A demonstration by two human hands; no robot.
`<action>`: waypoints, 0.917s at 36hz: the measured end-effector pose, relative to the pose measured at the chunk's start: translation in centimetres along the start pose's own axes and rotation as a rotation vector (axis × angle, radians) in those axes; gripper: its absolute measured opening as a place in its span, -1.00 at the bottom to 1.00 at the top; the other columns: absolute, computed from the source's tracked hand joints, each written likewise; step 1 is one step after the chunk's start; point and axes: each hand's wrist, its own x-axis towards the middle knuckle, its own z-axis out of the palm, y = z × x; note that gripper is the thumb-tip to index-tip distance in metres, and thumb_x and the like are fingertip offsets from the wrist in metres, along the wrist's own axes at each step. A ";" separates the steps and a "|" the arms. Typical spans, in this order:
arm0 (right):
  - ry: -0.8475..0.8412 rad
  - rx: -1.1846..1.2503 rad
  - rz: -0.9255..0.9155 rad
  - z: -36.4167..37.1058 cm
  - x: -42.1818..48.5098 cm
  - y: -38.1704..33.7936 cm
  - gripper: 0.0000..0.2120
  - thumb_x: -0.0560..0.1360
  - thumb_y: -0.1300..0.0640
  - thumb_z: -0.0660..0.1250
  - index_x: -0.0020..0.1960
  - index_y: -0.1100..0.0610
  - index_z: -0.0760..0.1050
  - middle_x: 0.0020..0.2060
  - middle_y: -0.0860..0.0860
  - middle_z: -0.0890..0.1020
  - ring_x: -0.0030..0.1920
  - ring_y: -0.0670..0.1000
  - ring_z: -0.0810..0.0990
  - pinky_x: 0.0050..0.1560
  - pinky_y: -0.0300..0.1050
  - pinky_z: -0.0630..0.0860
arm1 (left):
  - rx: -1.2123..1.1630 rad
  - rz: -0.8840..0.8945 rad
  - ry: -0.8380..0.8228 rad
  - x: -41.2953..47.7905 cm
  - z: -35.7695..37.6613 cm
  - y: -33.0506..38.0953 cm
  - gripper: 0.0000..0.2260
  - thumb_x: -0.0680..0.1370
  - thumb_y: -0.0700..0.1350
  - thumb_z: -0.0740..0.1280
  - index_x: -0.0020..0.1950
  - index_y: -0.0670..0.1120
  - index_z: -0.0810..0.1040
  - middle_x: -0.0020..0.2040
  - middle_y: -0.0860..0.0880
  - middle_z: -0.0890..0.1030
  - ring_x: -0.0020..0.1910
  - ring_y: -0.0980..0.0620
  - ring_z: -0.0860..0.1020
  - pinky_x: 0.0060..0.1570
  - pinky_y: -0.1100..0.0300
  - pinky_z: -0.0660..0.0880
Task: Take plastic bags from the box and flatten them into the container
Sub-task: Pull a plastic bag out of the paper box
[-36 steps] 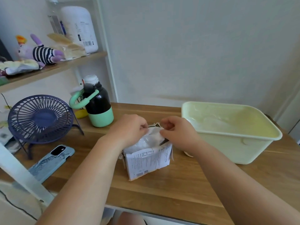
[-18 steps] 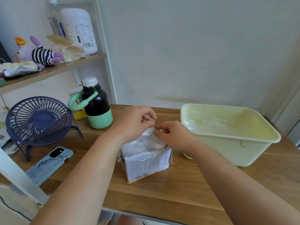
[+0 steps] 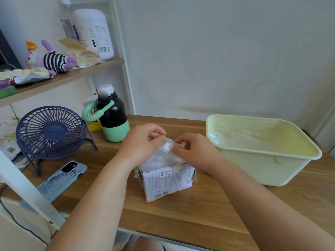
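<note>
A small white printed cardboard box stands open on the wooden table, with a bunch of clear plastic bags rising out of its top. My left hand and my right hand are just above the box, and both pinch the top of the plastic with curled fingertips. To the right sits a pale yellow rectangular container with flattened clear plastic lying on its floor.
A black and mint bottle stands behind the box to the left. Further left are a navy desk fan and a phone in a blue case. A shelf with a plush toy hangs at the upper left.
Both hands have risen a little above the box, drawing more clear plastic up out of it. The box and the container have stayed in place.
</note>
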 end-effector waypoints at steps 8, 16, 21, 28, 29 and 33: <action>0.070 0.035 -0.044 0.2 0.5 -0.2 -0.75 0.55 -0.02 0.28 -0.15 0.15 0.56 -0.46 -0.09 0.40 -0.45 -0.11 0.32 -0.40 -0.26 0.26 | -0.099 0.020 -0.032 0.0 0.3 0.4 -0.91 0.60 -0.02 0.28 0.00 0.14 0.57 -0.05 0.21 0.61 0.01 0.27 0.55 -0.04 0.37 0.43; 0.003 0.255 0.045 -0.5 0.8 -0.5 -0.81 0.57 0.01 0.24 0.03 0.12 0.51 -0.19 -0.10 0.52 -0.18 -0.10 0.48 -0.18 -0.24 0.41 | -0.144 -0.090 -0.099 -0.4 0.5 -0.1 -0.36 0.45 0.39 -0.12 0.30 0.12 0.49 0.26 0.14 0.54 0.24 0.18 0.39 0.14 0.20 0.26; -0.089 0.122 -0.021 -0.1 0.8 -0.9 -0.89 0.54 0.02 0.31 -0.13 0.02 0.52 -0.29 -0.13 0.47 -0.29 -0.13 0.42 -0.23 -0.22 0.35 | -0.277 -0.033 -0.062 -0.4 0.6 -0.4 -0.42 0.45 0.39 -0.09 0.26 0.20 0.49 0.21 0.10 0.58 0.29 0.15 0.43 0.24 0.19 0.33; -0.010 0.354 0.072 0.0 0.8 -0.3 -0.64 0.58 0.02 0.26 -0.23 0.28 0.48 -0.44 0.00 0.43 -0.43 -0.06 0.36 -0.36 -0.17 0.32 | -0.225 -0.003 -0.096 -0.6 0.6 -0.1 -0.46 0.49 0.31 -0.09 0.27 0.08 0.43 -0.01 0.18 0.65 0.09 0.22 0.56 0.05 0.27 0.37; 0.000 0.428 0.096 -0.1 0.9 -0.3 -0.66 0.58 0.02 0.27 -0.17 0.29 0.52 -0.39 0.04 0.49 -0.38 -0.04 0.43 -0.32 -0.13 0.38 | -0.195 -0.014 -0.106 -0.7 0.7 -0.1 -0.47 0.52 0.29 -0.10 0.28 0.07 0.43 -0.01 0.20 0.64 0.09 0.23 0.54 0.08 0.23 0.37; 0.084 0.625 0.169 -0.6 1.0 -0.3 -0.71 0.59 0.07 0.26 -0.27 0.16 0.50 -0.41 0.01 0.47 -0.39 -0.03 0.41 -0.35 -0.17 0.38 | -0.133 -0.065 -0.124 -0.9 0.9 -0.4 -0.65 0.64 0.16 -0.05 0.21 0.08 0.44 0.01 0.20 0.60 0.13 0.18 0.52 0.17 0.11 0.41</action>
